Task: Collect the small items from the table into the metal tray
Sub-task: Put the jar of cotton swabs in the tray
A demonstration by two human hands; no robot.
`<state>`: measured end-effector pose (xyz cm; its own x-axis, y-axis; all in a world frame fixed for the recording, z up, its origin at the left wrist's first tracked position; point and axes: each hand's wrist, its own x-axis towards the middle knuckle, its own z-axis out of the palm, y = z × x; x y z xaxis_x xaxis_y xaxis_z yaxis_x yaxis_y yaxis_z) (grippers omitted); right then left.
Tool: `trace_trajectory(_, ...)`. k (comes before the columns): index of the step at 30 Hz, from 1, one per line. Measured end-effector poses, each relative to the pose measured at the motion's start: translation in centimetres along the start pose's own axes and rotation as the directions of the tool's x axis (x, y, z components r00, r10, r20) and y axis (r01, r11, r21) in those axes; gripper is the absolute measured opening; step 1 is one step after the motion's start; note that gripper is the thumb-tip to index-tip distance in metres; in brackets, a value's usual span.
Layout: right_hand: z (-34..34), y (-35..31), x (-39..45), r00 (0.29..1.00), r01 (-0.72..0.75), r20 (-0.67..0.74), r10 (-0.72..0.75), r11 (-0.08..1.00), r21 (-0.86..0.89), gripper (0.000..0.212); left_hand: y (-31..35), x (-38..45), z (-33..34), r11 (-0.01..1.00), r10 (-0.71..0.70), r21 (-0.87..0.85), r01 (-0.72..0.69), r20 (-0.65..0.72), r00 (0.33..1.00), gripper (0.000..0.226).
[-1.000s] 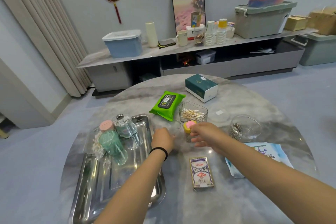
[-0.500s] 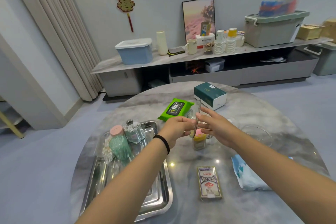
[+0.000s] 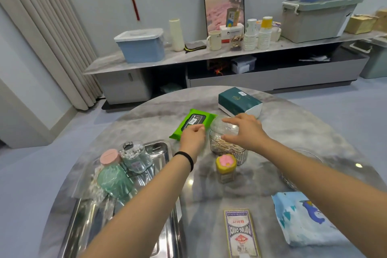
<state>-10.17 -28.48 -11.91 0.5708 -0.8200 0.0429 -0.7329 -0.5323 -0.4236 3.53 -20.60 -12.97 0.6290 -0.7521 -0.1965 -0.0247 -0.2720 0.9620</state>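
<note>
grey marbled counter carries one shiny metal tray at left, holding two jars; right hand spreads over one clear swab jar; left hand curled, empty.

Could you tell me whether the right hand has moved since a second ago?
Yes. The right hand left the yellow jar, going farther toward the teal box.

Both bare forearms reach forward, hands close together.

The left hand is loosely curled into a near fist, knuckles up, a black band around its wrist. The right hand is spread palm down, fingers extended toward the left, thumb splayed below them.
</note>
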Motion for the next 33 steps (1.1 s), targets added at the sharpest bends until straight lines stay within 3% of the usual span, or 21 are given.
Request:
trace_trajectory(6, 1.7, 0.6, 0.5, 0.999, -0.032, 0.003, 0.032, 0.999, 0.019, 0.058, -1.2, 1.5, 1.5, 0.995, 0.023, 0.099, -0.028, 0.052, 0.998, 0.027)
trace_trajectory(11, 2.3, 0.9, 0.6, 1.0, -0.017, -0.021, 0.02, 0.993, 0.118, 0.059, -1.5, 2.2, 2.4, 0.996, 0.007, 0.089, -0.007, -0.006, 1.0, 0.024)
trace_trajectory(20, 3.0, 0.8, 0.4, 1.0, -0.009, 0.0, 0.009, 1.0, -0.013, 0.069, -1.6, 2.8, 2.7, 0.997, -0.058, 0.056, 0.061, -0.06, 0.997, 0.021)
trace_trajectory(25, 3.2, 0.8, 0.3, 1.0, -0.008, -0.016, 0.007, 0.999, -0.049, 0.065, -1.6, 3.1, 2.6, 0.997, -0.065, 0.047, 0.067, -0.049, 0.997, 0.012)
trace_trajectory(33, 2.7, 1.1, 0.7, 1.0, 0.023, -0.004, -0.023, 0.996, -0.086, 0.065, -1.6, 3.1, 2.4, 0.996, -0.064, 0.057, 0.067, -0.06, 0.996, 0.016)
